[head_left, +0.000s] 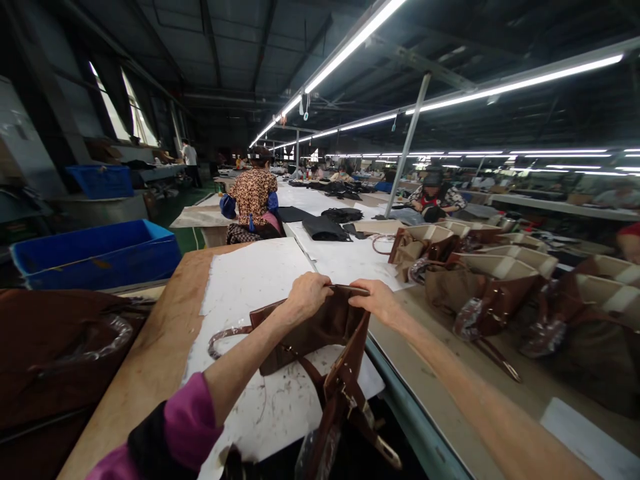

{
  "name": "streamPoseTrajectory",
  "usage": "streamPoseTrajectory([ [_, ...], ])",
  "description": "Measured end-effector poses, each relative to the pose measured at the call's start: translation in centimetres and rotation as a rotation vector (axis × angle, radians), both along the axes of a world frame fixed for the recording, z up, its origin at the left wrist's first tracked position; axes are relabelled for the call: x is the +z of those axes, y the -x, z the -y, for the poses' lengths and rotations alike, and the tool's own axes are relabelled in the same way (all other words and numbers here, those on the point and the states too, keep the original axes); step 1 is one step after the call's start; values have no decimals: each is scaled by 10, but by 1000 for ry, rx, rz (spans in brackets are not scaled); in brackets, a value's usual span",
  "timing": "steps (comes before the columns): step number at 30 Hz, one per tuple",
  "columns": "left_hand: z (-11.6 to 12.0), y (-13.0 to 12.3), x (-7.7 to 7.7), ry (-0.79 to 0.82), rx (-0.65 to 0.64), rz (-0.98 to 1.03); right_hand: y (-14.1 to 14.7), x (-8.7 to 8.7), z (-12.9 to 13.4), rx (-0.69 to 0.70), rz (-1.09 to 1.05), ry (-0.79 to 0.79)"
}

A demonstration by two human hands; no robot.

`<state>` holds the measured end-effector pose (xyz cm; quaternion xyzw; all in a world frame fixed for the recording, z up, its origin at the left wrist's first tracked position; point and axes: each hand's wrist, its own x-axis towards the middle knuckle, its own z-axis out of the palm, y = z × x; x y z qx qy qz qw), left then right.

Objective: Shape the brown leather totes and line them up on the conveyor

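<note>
A brown handbag [310,331] rests on the white paper [250,273] in front of me, with straps and metal fittings hanging toward my body. At its far upper edge, my left hand [311,293] pinches the rim, fingers closed over it. A short way to the right, my right hand [379,301] grips the same rim between thumb and fingers. One looped handle [225,339] sticks out on the bag's left side, and a strap with a metal end [383,450] dangles at the near right.
Several similar bags [480,280] stand on the right-hand table. A blue crate [97,250] sits at left, above a brown bag [65,353] in clear wrap. Black pieces [325,227] lie farther along the table. A co-worker in a patterned top [254,192] sits ahead; another person [434,197] is at right.
</note>
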<state>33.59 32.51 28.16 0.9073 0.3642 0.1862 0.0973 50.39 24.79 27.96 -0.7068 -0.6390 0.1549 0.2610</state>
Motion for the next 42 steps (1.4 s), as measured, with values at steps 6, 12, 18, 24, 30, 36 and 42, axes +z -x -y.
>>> streamPoseTrajectory([
  [6, 0, -1, -1, 0, 24, 18, 17, 13, 0, -115, 278, -26],
  [12, -4, -1, -3, 58, -14, 43, 14, 15, -4, -76, 395, -8],
  [18, -7, -1, -4, 68, -25, 59, 13, 14, -7, -63, 490, -25],
  [24, 0, 1, -2, 45, -21, 19, 14, 14, -13, -37, 584, 31],
  [30, 6, 1, -4, -5, 23, -2, 26, 15, -16, 33, 614, -17],
  [36, 8, 2, 4, 111, 31, -5, 21, 15, -16, 100, 518, -28],
  [42, 10, 2, 5, 130, 46, 4, 22, 15, -17, 90, 488, -18],
])
